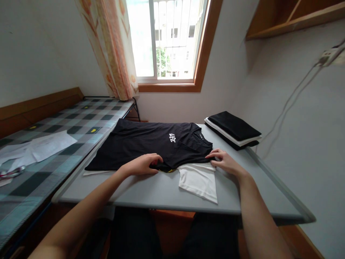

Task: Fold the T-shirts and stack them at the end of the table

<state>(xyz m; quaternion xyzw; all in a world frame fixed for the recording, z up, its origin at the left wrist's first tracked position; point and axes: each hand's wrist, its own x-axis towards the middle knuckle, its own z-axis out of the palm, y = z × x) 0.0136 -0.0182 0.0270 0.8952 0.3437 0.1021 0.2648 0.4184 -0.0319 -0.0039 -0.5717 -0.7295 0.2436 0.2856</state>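
Observation:
A black T-shirt (145, 138) with white lettering lies spread on the table, its collar toward the right. Beneath it is a white shirt (199, 181), whose sleeve sticks out at the near side and whose edge shows at the lower left. My left hand (144, 164) has its thumb and fingers closed on the near edge of the black T-shirt, where a bit of yellow shows. At the shoulder by the collar, my right hand (225, 162) pinches the same T-shirt. The fabric between the fingertips is partly hidden.
On the far right of the grey table (269, 190) rests a stack of folded black and white clothes (233, 127). A checked bed (67, 118) with papers (43, 149) stands left. Cables (285, 104) hang along the right wall below a wooden shelf (296, 27).

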